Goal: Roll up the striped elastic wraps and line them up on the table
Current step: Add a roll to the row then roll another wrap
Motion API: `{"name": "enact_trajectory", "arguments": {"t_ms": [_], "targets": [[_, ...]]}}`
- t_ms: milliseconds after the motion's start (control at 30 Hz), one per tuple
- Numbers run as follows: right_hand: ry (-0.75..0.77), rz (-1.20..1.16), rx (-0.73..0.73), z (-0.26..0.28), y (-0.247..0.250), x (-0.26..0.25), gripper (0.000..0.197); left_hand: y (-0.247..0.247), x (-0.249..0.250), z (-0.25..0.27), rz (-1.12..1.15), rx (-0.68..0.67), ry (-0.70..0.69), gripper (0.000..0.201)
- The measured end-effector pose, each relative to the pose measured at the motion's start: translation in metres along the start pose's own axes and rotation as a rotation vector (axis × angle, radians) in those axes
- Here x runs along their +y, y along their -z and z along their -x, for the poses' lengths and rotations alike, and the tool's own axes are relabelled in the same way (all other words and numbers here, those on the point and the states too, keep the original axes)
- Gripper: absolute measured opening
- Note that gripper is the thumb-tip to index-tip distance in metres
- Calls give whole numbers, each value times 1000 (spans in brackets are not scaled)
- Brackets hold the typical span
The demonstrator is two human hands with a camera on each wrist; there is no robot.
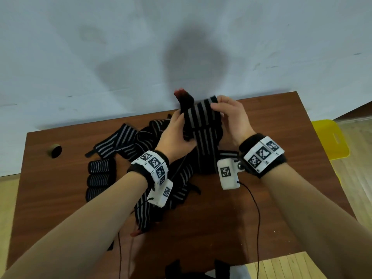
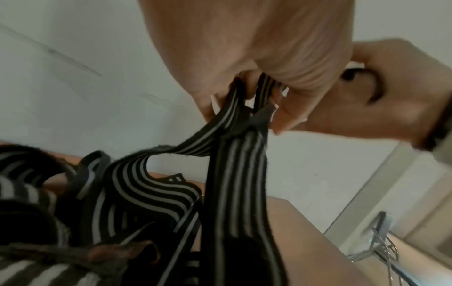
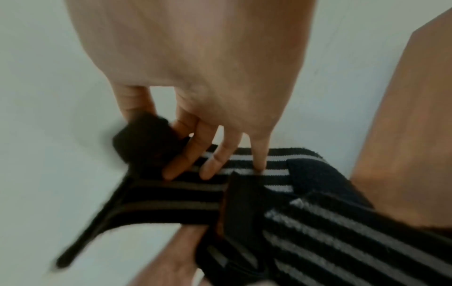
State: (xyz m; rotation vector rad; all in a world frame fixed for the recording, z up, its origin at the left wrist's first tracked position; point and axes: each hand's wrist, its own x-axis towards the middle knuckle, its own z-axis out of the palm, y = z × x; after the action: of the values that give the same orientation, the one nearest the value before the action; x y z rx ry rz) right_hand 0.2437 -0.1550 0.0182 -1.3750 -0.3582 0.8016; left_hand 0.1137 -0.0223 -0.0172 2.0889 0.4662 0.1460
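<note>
Both hands hold one black wrap with grey stripes [image 1: 203, 125] up above the far middle of the brown table [image 1: 271, 198]. My left hand [image 1: 177, 135] grips its left side, fingers curled round the fabric [image 2: 234, 108]. At its top right edge my right hand [image 1: 229, 117] pinches it, fingers lying across the stripes [image 3: 212, 164]. The wrap's black end with a red tip [image 1: 184, 98] sticks up. Its tail hangs down into a tangled pile of loose wraps [image 1: 153, 137]. Three rolled wraps [image 1: 100, 178] stand in a column at the left.
A small dark round object [image 1: 54, 151] lies near the table's left edge. A yellow chair [image 1: 332, 139] stands beyond the right edge. Cables [image 1: 255, 208] run from the wrist cameras across the near table. A white wall rises behind.
</note>
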Motion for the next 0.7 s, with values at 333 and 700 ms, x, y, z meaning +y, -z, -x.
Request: {"name": "enact_trajectory", "arguments": {"t_ms": [333,700], "targets": [[30,341,-22,16,3,56,56,14,4,-6,418,342,321,42],[-250,842,-55,40,11,113,39,39,-11,-14,664,557,436,24]]}}
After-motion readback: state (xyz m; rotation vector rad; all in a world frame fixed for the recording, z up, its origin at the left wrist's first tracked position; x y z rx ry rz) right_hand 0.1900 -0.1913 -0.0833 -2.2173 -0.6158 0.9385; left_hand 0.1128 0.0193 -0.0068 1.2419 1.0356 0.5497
